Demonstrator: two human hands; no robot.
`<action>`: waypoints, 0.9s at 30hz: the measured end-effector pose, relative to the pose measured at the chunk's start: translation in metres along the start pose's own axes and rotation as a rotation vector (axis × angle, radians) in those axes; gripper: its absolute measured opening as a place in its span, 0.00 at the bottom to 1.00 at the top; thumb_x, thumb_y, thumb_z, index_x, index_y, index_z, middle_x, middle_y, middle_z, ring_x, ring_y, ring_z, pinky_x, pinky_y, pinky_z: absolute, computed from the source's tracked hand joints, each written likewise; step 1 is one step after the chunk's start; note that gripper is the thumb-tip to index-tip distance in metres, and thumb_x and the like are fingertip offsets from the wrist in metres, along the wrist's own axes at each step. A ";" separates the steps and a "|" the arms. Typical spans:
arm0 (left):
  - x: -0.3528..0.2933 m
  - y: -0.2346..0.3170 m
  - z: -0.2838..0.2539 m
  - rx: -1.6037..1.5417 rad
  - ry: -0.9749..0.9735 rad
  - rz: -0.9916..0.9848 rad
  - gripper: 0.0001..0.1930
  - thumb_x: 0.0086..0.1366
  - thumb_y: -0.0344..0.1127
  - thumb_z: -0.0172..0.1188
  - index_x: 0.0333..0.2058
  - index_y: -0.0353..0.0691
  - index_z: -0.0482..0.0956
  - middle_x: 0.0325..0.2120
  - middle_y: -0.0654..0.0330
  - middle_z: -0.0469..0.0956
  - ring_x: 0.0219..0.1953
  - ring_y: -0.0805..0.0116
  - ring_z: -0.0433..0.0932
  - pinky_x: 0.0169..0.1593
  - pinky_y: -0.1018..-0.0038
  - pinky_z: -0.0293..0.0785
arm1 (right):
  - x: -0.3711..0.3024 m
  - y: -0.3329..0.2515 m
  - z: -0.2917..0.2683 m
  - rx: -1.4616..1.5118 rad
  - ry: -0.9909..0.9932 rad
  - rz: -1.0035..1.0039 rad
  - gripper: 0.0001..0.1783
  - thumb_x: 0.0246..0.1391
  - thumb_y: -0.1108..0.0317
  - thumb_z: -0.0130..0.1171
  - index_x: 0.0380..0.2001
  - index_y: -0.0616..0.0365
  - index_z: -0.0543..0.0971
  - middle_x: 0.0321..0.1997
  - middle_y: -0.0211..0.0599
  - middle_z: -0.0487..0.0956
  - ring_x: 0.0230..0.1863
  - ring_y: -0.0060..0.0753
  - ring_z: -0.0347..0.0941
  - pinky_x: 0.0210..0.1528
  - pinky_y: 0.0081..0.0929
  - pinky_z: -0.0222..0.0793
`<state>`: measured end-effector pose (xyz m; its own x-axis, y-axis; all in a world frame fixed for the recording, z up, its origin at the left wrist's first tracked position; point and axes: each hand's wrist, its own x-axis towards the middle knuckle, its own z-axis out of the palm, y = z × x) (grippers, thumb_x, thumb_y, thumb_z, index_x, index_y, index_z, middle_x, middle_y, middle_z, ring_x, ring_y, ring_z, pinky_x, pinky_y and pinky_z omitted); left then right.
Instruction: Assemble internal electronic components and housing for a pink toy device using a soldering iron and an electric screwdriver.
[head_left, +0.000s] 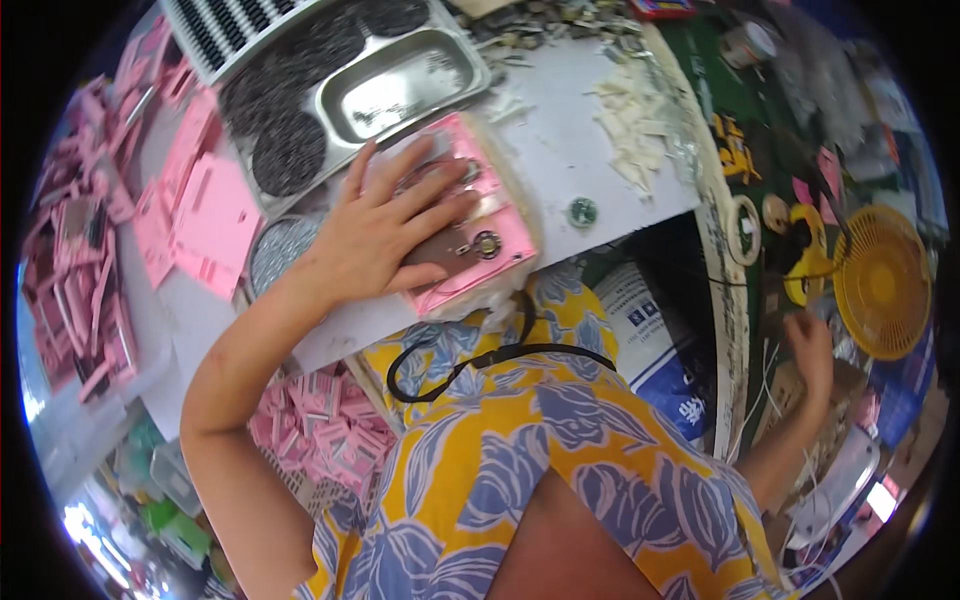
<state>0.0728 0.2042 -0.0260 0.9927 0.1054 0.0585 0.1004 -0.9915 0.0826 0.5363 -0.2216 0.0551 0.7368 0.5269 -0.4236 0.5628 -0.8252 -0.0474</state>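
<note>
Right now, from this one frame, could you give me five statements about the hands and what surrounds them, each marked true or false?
1. The left hand is spread over the pink casing. True.
2. The right hand is also on the casing. False: it is well off to the right, near the yellow round basket.
3. Loose white pieces lie to the right of the casing. True.
4. The small round green item is left of the casing. False: it is to its right.
5. A heap of small pink pieces shows right of the left forearm. True.
</note>
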 end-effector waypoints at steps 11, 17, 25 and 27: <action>-0.008 0.001 -0.004 -0.079 -0.028 -0.059 0.41 0.60 0.72 0.51 0.68 0.60 0.67 0.71 0.62 0.60 0.76 0.55 0.49 0.72 0.35 0.34 | 0.023 -0.253 -0.024 0.297 -0.027 -0.807 0.13 0.53 0.67 0.67 0.42 0.59 0.83 0.21 0.31 0.77 0.18 0.20 0.68 0.23 0.21 0.59; 0.011 0.006 -0.133 -0.197 0.236 -0.195 0.41 0.61 0.68 0.54 0.69 0.52 0.66 0.70 0.53 0.62 0.74 0.52 0.55 0.72 0.41 0.46 | 0.045 -0.322 -0.038 0.473 0.051 -0.963 0.11 0.54 0.65 0.67 0.40 0.55 0.84 0.22 0.32 0.81 0.16 0.23 0.68 0.21 0.24 0.61; -0.064 -0.023 -0.218 -0.061 0.181 -0.431 0.40 0.62 0.62 0.55 0.69 0.51 0.64 0.69 0.53 0.63 0.72 0.53 0.57 0.71 0.44 0.50 | 0.062 -0.332 -0.035 0.613 0.013 -1.049 0.12 0.53 0.68 0.69 0.41 0.57 0.84 0.22 0.29 0.80 0.16 0.14 0.64 0.20 0.19 0.57; -0.070 -0.031 -0.216 -0.072 0.171 -0.454 0.40 0.62 0.61 0.55 0.69 0.50 0.64 0.68 0.52 0.63 0.72 0.54 0.58 0.71 0.45 0.50 | 0.061 -0.314 -0.030 0.607 0.044 -0.967 0.11 0.53 0.70 0.68 0.41 0.60 0.84 0.23 0.27 0.80 0.20 0.12 0.68 0.23 0.17 0.61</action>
<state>-0.0137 0.2438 0.1827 0.8241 0.5425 0.1630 0.5092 -0.8356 0.2063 0.4157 0.0758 0.0718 0.1123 0.9919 0.0595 0.6360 -0.0257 -0.7712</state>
